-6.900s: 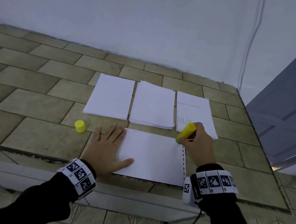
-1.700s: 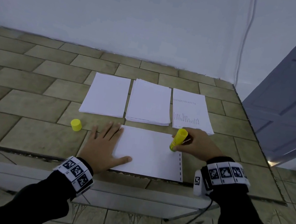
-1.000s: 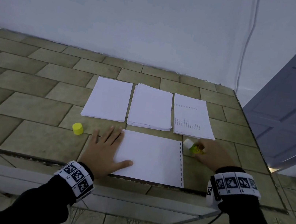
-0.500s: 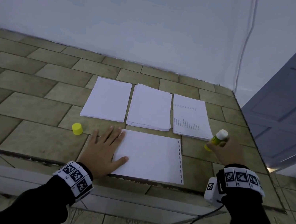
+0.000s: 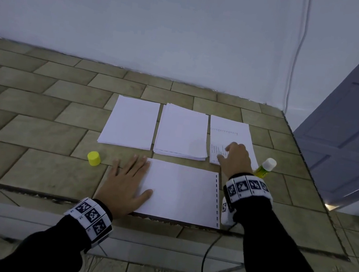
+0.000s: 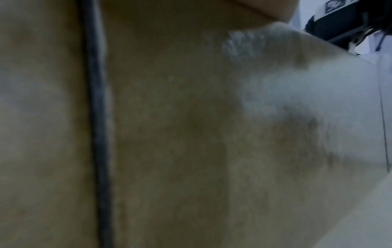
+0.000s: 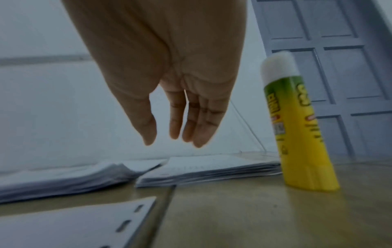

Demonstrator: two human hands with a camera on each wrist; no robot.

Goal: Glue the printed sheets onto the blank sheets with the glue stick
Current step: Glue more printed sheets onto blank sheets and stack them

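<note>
On tiles: three paper stacks, perhaps one loose sheet [image 5: 179, 191], glue stick [image 5: 265, 168]; both hands [image 5: 125, 185] empty, unclenched.

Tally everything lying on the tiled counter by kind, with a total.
Paper stacks at the back: 3, namely left stack, middle stack, printed stack
Single punched sheet: 1
Glue stick: 1
Yellow cap: 1
Total: 6

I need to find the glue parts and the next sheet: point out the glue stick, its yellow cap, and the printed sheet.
glue stick [image 7: 297, 127], right wrist view, on the yellow label.
yellow cap [image 5: 94, 158], head view, on its side.
printed sheet [image 5: 228, 129], head view, on the upper blank area.
</note>
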